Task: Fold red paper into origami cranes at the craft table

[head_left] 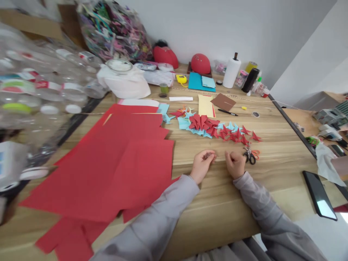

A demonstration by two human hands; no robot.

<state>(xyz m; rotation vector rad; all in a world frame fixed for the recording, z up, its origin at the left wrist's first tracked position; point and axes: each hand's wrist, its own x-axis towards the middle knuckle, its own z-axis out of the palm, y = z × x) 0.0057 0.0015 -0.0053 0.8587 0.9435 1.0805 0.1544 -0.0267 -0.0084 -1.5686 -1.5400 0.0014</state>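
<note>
Low over the wooden table, my left hand [202, 166] is closed with thumb and fingertips pinched together; anything between them is too small to make out. My right hand [235, 164], a short gap away, is curled into a loose fist, and its grip is hidden. Beyond both hands lies a row of folded red paper cranes [237, 135] mixed with light blue folded paper [185, 124]. Black-handled scissors [249, 156] rest just past my right hand, beside an orange-handled pair [255, 153]. Large red paper sheets [108, 170] spread to the left of my left hand.
Clear plastic bottles [49, 88] crowd the left edge. A white spool [232, 73] and a black bottle [250, 80] stand at the back. A yellow tape measure [181, 79], brown paper [223, 102] and a pen [227, 112] lie midway. A phone [319, 194] lies at right.
</note>
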